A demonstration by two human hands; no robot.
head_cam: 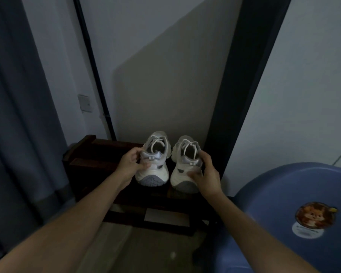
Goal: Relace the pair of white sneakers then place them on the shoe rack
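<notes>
Two white sneakers are present, side by side and close together, heels toward the camera, toes toward the wall; the left sneaker [153, 158] and the right sneaker [186, 164] both appear laced, loops showing above each opening. Both sit at the top level of the dark wooden shoe rack [81, 154]; the light is dim, so whether the soles rest fully on the shelf or are held just above it cannot be confirmed.

Left hand [131, 164]: fingers curled round the heel of the left sneaker, thumb on the heel tab. Right hand [206, 174]: curled round the heel and outer side of the right sneaker.

Risks, as judged: the heels look near the front edge of the shelf; release before the soles are seated could tip a shoe forward off the rack; the chunky soles may rock on a slatted surface; loose lace loops could snag a finger on withdrawal and drag a shoe back.

Count: two sneakers; two hands; one rack; one blue plastic stool [295, 203] at lower right bearing one round sticker [313, 217]; one curtain [18, 115] at left; one wall switch plate [85, 103].
</notes>
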